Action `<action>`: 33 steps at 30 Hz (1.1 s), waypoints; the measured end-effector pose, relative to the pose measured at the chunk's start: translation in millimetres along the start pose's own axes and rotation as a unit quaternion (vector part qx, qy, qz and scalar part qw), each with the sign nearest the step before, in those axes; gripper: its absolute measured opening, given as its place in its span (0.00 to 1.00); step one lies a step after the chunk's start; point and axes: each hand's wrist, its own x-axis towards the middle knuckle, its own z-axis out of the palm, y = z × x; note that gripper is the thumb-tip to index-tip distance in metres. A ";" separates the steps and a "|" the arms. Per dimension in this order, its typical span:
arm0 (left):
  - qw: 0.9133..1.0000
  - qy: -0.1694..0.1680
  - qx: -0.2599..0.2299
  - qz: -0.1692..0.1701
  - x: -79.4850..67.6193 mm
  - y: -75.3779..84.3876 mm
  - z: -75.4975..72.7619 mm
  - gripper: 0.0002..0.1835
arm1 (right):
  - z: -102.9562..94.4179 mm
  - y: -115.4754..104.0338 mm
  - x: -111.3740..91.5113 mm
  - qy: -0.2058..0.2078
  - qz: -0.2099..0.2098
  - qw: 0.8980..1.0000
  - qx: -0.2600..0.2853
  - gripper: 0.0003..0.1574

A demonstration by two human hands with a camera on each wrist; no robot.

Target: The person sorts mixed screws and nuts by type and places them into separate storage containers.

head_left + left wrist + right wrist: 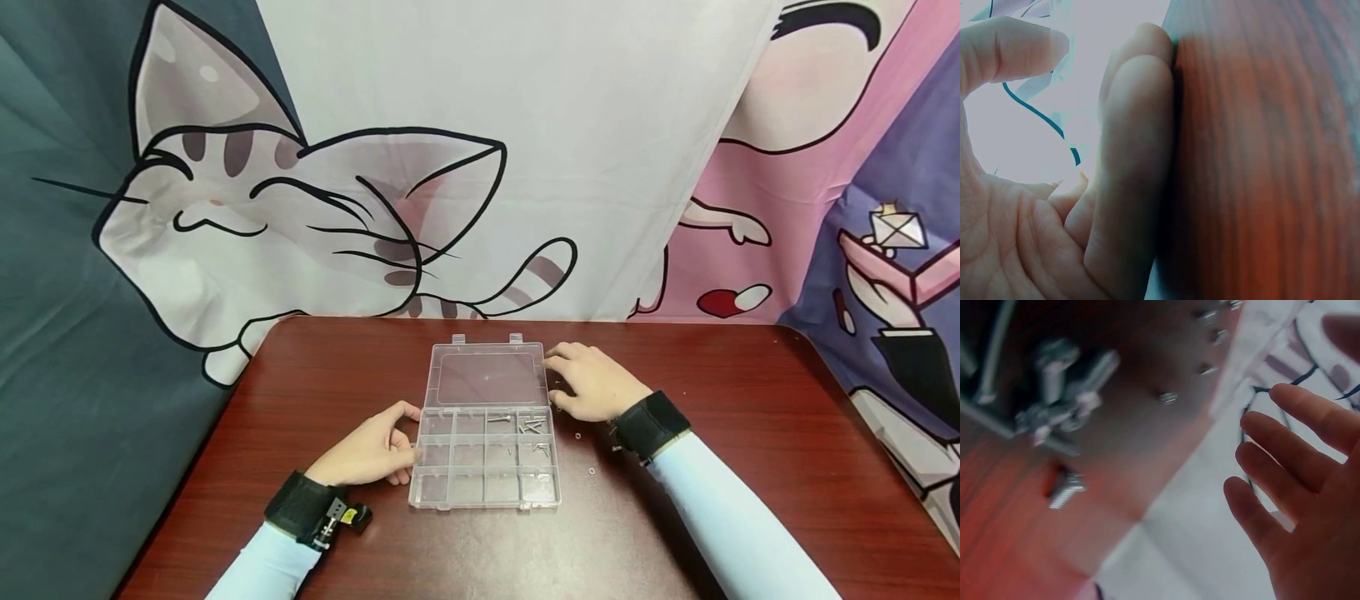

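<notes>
brown tabletop, clear compartmented box

A reddish-brown wooden table, its grain dark and streaky, runs back to rounded far corners; light glares softly off the near part of the top. A clear plastic compartment case lies flat on it, lid folded back, latches toward the far edge. Right of the case sit two tiny pale rings, apart from each other. The right wrist view shows a heap of metal screws on the wood (blurred, so their number is unclear), one short screw just beside it, and several small nut-like pieces scattered toward the edge.
</notes>
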 end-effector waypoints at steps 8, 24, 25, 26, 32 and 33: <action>1.000 0.001 0.000 0.001 -1.2 1.5 -0.2 0.31 | 12.8 17.3 7.5 0.019 -0.036 0.999 0.000 0.13; 1.000 0.002 0.002 0.004 -1.6 2.2 -0.5 0.31 | 17.8 10.9 16.0 0.029 -0.017 0.999 -0.007 0.19; 1.000 0.003 0.002 0.003 -1.6 2.3 -0.4 0.31 | 18.8 10.8 16.3 0.029 -0.012 0.999 -0.006 0.19; 1.000 0.003 0.003 0.004 -1.6 2.4 -0.3 0.31 | 19.8 10.7 16.4 0.029 -0.007 1.000 -0.005 0.19; 1.000 0.002 0.005 0.005 -1.6 2.0 0.3 0.31 | 22.0 8.7 16.2 0.015 0.020 1.000 -0.003 0.17; 1.000 0.002 0.005 0.006 -1.6 2.0 0.3 0.30 | 21.2 8.1 15.7 0.015 0.025 1.000 -0.005 0.17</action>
